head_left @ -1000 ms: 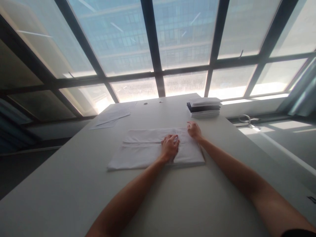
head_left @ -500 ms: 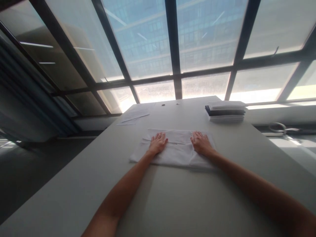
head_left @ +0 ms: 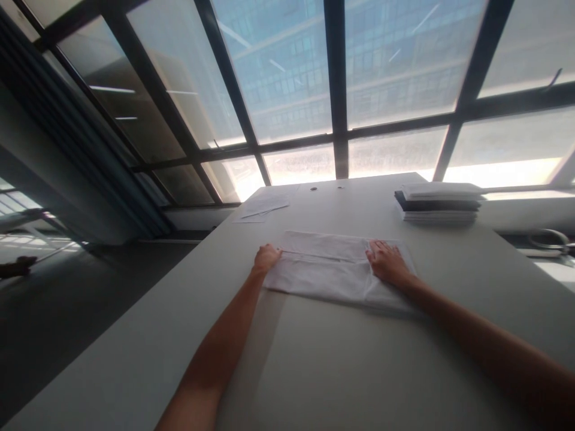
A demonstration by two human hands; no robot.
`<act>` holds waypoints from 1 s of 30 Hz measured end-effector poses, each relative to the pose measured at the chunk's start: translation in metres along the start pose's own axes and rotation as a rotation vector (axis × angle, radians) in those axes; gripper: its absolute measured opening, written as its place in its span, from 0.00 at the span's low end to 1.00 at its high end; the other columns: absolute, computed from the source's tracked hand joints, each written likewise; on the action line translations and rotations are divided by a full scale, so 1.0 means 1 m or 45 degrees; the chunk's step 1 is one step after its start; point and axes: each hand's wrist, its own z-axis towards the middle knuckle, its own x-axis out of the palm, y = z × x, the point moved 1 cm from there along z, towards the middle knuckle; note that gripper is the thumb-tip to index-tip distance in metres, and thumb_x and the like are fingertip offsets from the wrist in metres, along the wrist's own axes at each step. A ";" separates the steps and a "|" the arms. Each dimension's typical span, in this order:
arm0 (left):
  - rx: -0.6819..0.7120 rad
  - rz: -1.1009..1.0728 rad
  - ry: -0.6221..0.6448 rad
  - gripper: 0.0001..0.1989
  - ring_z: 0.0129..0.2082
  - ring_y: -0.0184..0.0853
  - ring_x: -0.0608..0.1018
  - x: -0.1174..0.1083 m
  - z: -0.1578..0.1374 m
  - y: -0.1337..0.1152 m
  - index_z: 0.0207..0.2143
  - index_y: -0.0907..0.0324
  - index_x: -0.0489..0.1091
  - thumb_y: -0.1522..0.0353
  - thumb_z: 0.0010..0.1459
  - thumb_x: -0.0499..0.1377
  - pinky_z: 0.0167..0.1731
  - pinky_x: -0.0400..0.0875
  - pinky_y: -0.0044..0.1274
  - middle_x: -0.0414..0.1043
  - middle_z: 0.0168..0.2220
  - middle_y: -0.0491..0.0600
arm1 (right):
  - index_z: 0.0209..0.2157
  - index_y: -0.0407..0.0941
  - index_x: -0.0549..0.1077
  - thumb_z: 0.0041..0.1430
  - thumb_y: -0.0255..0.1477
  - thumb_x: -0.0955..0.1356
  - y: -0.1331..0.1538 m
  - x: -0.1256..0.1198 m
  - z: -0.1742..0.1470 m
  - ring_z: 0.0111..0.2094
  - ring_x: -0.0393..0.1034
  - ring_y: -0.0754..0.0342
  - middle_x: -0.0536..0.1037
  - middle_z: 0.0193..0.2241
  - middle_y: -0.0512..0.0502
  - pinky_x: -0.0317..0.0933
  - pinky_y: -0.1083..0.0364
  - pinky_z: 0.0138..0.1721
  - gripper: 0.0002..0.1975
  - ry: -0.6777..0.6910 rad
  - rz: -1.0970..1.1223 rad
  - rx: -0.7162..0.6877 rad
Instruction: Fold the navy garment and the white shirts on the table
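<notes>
A folded white cloth, perhaps a garment, lies flat on the white table in front of me. A seam or fold gap runs across its middle. My left hand is at the cloth's left edge, its fingers curled closed on that edge around the fold gap. Near the right end, my right hand rests on top of the cloth, palm down with fingers stretched out. Creases show beside the right palm.
A stack of folded white and dark cloths stands at the table's back right. Sheets of paper lie at the back left. Large windows rise behind the table. A dark curtain hangs at left.
My left hand has slid left from the top of the cloth to its left edge and closed there. The right hand stays flat on the cloth. The view has turned slightly left.
</notes>
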 end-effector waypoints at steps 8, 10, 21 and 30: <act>0.089 -0.526 0.456 0.28 0.37 0.38 0.81 -0.035 -0.001 0.017 0.42 0.61 0.77 0.45 0.56 0.62 0.34 0.74 0.22 0.80 0.35 0.50 | 0.65 0.38 0.64 0.73 0.36 0.54 0.001 -0.001 0.000 0.67 0.55 0.42 0.64 0.66 0.29 0.46 0.40 0.65 0.27 -0.012 0.025 -0.007; 0.215 -0.859 0.670 0.32 0.41 0.40 0.81 -0.039 -0.008 0.016 0.48 0.60 0.76 0.46 0.50 0.67 0.38 0.75 0.24 0.81 0.42 0.52 | 0.65 0.38 0.64 0.73 0.36 0.54 0.001 -0.002 0.000 0.67 0.55 0.41 0.64 0.66 0.29 0.46 0.40 0.65 0.27 -0.012 0.023 -0.001; 0.545 -1.304 0.735 0.32 0.41 0.45 0.81 -0.062 -0.036 -0.042 0.58 0.61 0.71 0.60 0.52 0.68 0.41 0.77 0.32 0.80 0.45 0.54 | 0.64 0.39 0.65 0.73 0.36 0.55 0.005 -0.006 -0.001 0.67 0.56 0.41 0.65 0.65 0.29 0.46 0.40 0.65 0.26 -0.002 0.047 0.020; 0.882 -0.470 0.420 0.13 0.35 0.37 0.79 0.019 -0.085 -0.170 0.44 0.65 0.77 0.71 0.57 0.60 0.40 0.74 0.26 0.79 0.37 0.53 | 0.63 0.38 0.66 0.73 0.37 0.56 0.005 -0.007 0.001 0.66 0.58 0.42 0.67 0.64 0.30 0.47 0.42 0.65 0.26 -0.029 0.038 0.029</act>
